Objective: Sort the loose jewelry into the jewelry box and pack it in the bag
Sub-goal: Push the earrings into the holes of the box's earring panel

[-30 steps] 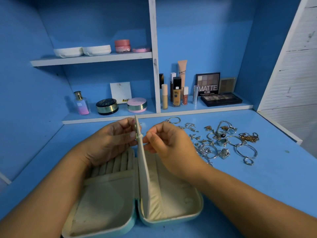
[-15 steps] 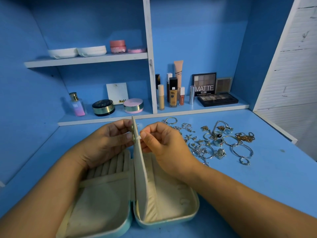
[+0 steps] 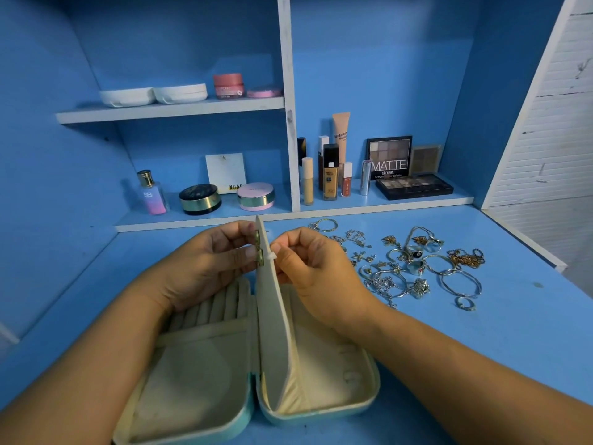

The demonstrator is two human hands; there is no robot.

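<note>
A light blue jewelry box (image 3: 321,409) with cream lining lies open on the blue desk, its middle divider flap (image 3: 272,316) standing upright. My left hand (image 3: 205,268) pinches small gold earrings (image 3: 259,252) against the flap's left face near its top. My right hand (image 3: 314,268) pinches a small white earring back (image 3: 271,256) on the flap's right side. Loose jewelry (image 3: 414,264), silver and gold rings, bangles and chains, is spread on the desk right of my right hand. No bag is in view.
A low shelf behind the box holds a perfume bottle (image 3: 150,194), round compacts (image 3: 255,196), foundation tubes (image 3: 330,175) and eyeshadow palettes (image 3: 414,186). An upper shelf carries white cases (image 3: 154,95) and a pink jar (image 3: 228,85). A white slatted panel (image 3: 552,149) stands at right.
Both hands stay at the top of the flap. My right fingers have closed in on the flap's edge, and the white earring back now shows between them. The view has shifted slightly.
</note>
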